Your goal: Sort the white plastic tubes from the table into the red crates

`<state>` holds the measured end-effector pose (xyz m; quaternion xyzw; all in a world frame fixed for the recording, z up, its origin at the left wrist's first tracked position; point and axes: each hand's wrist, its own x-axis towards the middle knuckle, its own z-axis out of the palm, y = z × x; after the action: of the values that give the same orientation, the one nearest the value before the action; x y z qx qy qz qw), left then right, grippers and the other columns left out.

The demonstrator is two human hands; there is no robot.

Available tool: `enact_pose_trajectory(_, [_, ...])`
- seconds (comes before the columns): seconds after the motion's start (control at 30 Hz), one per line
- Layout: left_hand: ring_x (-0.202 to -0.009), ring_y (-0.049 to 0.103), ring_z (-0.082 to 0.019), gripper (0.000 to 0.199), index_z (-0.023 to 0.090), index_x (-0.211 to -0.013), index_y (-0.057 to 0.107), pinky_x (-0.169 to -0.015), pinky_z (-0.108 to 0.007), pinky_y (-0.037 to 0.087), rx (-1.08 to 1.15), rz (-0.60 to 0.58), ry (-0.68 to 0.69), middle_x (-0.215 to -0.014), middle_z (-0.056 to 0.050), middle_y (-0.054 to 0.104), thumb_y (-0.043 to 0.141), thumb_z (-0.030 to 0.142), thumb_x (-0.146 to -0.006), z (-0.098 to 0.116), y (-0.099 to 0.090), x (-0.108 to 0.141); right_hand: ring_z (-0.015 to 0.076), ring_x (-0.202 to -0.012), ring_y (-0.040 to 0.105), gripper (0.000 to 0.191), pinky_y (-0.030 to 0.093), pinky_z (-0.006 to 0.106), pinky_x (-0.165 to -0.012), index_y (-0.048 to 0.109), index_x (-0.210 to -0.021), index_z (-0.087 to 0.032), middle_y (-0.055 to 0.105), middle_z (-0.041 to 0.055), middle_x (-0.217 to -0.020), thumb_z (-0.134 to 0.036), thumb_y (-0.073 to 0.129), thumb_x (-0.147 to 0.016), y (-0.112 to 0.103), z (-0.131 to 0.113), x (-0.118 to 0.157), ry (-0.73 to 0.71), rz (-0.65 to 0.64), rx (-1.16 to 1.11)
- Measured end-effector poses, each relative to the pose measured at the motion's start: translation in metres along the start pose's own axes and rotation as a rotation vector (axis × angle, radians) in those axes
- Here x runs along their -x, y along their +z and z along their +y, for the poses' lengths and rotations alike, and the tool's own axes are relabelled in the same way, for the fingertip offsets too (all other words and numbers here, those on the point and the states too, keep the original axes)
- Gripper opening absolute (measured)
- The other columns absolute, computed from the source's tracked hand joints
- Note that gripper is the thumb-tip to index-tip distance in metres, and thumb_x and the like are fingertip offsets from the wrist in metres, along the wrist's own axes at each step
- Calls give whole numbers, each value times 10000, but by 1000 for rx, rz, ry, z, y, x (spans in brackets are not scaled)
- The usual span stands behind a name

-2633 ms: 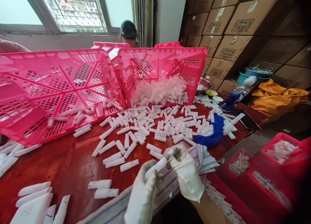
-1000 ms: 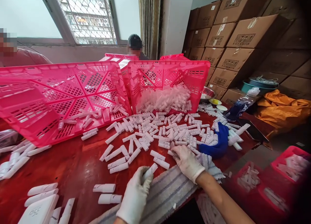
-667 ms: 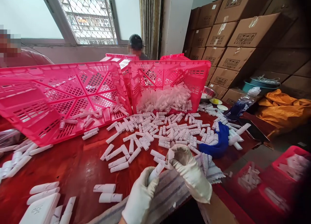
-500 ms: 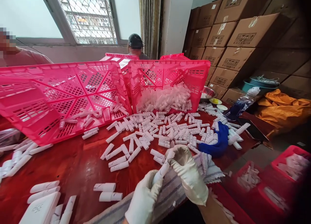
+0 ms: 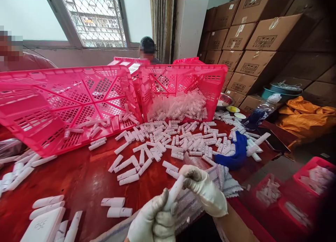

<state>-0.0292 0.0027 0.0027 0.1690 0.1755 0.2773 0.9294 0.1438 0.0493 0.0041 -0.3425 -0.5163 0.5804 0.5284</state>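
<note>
A white tube point(image 5: 174, 193) is held at a slant over a striped towel point(image 5: 193, 203) at the table's near edge. My left hand point(image 5: 154, 217), in a white glove, is closed around its lower end. My right hand point(image 5: 204, 187), gloved too with dirty fingertips, pinches the tube's upper end. Beyond my hands a large heap of similar white tubes point(image 5: 157, 138) with dark marks is spread on the red table point(image 5: 89, 179). Two tubes point(image 5: 119, 212) lie side by side left of my left hand.
Pink crates point(image 5: 86, 95) stand on their sides behind the heap. A blue cloth point(image 5: 233, 158), a bottle point(image 5: 259, 112) and a phone point(image 5: 274, 140) are at the right. A white device point(image 5: 43, 224) lies front left. Two people sit beyond the crates.
My right hand has turned and moved slightly down and right, its fingers now on the tube's tip. The left fingers have curled more around the tube, which shows more of its length.
</note>
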Motion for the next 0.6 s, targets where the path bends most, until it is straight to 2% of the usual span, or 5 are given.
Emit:
enact_pose_trajectory(0.1, [-330, -61, -22, 446, 197, -717, 427, -293, -164, 9, -94, 4, -40, -411, 152, 83, 550, 622, -770, 1, -1, -1, 106, -692, 491, 258, 408, 222, -660, 602, -734, -180, 534, -22, -724, -399, 738, -728, -3, -6, 3, 35, -115, -47])
enact_pose_trajectory(0.27, [-555, 385, -76, 428, 173, -695, 501, -542, -190, 322, -839, 548, 379, -616, 39, 446, 548, 587, -795, -10, 2, -14, 103, -591, 455, 397, 369, 232, -584, 556, -768, -171, 516, -32, -630, -555, 656, -746, 3, -6, 3, 206, 16, 65])
enact_pose_trajectory(0.43, [-756, 533, -209, 318, 207, -860, 559, -736, -315, 363, -1436, 899, 472, -766, -51, 596, 415, 490, -862, -19, 4, -18, 85, -499, 368, 407, 278, 226, -499, 540, -692, -167, 467, -48, -545, -556, 655, -726, 11, -10, 2, 218, 147, 190])
enact_pose_trajectory(0.5, [-768, 521, -194, 279, 212, -856, 561, -726, -289, 374, -1275, 871, 498, -796, -52, 592, 507, 483, -820, -17, 7, -15, 86, -514, 362, 403, 278, 231, -505, 549, -671, -160, 452, -43, -550, -544, 662, -724, 9, -12, 3, 179, 147, 234])
enact_pose_trajectory(0.6, [-460, 349, -86, 424, 209, -730, 485, -466, -199, 326, -781, 577, 330, -552, 44, 419, 546, 629, -747, -12, 12, -10, 92, -550, 362, 366, 293, 236, -518, 563, -689, -161, 430, -38, -585, -505, 680, -735, 3, -10, 5, 90, 58, 163])
